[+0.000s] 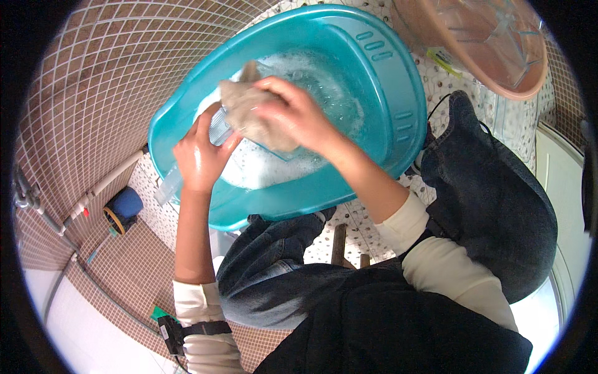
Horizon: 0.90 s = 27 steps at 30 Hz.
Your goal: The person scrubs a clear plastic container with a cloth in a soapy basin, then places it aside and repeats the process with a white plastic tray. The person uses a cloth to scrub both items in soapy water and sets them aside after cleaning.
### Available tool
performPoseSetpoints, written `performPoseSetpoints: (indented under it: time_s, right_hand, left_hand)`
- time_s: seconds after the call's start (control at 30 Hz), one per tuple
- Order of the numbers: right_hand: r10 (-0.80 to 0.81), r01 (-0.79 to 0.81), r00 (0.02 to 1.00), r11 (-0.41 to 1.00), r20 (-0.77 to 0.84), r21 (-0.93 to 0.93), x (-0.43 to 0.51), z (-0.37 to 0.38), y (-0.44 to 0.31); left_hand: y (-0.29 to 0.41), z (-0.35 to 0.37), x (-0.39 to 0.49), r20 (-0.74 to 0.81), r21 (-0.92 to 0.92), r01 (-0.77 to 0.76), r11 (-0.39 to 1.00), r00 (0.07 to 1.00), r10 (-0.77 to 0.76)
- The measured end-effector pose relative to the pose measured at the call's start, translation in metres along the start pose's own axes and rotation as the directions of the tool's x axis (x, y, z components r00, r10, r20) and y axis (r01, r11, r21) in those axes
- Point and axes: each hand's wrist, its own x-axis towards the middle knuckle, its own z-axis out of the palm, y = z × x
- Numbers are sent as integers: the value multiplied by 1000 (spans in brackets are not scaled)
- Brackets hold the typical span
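A large teal plastic basin (pixel 405 84) holds water with white suds (pixel 250 170). Over it, my wet left hand (pixel 200 156) grips a clear, ridged plastic piece (pixel 218 127) between thumb and fingers. One end of the plastic reaches past the basin's left rim; its full shape is hidden by hand and cloth. My right hand (pixel 296 114) is closed on a wet beige cloth (pixel 243 105), which lies against the plastic piece. The right fingers are slightly blurred and partly sunk in the cloth's folds.
A pinkish-brown basin (pixel 537 86) with clear plastic pieces (pixel 502 42) stands at upper right. Brown tiled wall (pixel 117 61) borders the left, with a pipe (pixel 119 173) low along it. A blue roll-like object (pixel 124 208) lies on the floor. Wooden stool parts (pixel 339 245) show below me.
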Motion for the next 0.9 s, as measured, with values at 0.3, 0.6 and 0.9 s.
performPoseSetpoints:
  time_s: [0.3,0.6,0.9]
  right_hand:
    - [83,-90,996,894,-37,-438,49,34,17]
    - [76,-157,983,815,-165,-558,33,25,14]
    - [134,-191,981,790,-140,-583,3,31,-3]
  left_hand:
    - [-2,4,0,5,-33,-6,999,1000,6]
    - [6,0,3,69,87,37,996,997,-43]
    - [6,-2,-1,73,42,-18,999,997,15]
